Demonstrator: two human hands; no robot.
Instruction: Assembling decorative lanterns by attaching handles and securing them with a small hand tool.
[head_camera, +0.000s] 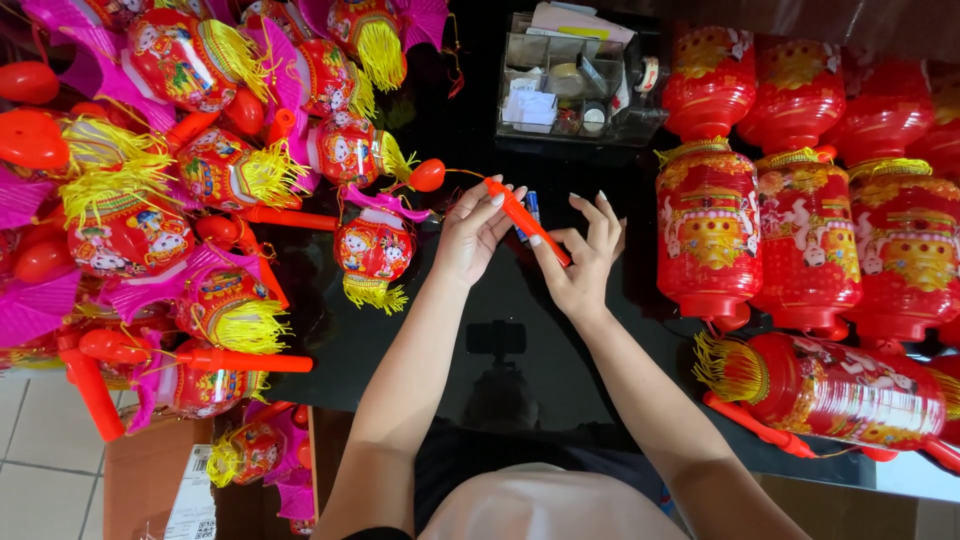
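Holding the orange handle stick (527, 222) between both hands, we see it lie slantwise over the black table (500, 300), its long axis running from far left down to near right. Our left hand (473, 232) pinches the far-left end with thumb and fingertips pressed on it; our right hand (585, 262) pinches the near-right end, its other fingers fanned upward. The hands are about equally close, one at each end. A thin wire leads from the stick's far end to a small red bulb (427, 175) just left of it, and a small blue thing (530, 212), too hidden to name, lies behind the stick. A red fish lantern (373, 252) with yellow fringe sits just left of our left hand. Tall red lanterns (760, 220) stand well apart on the right, and a clear organizer box (575, 85) sits far beyond.
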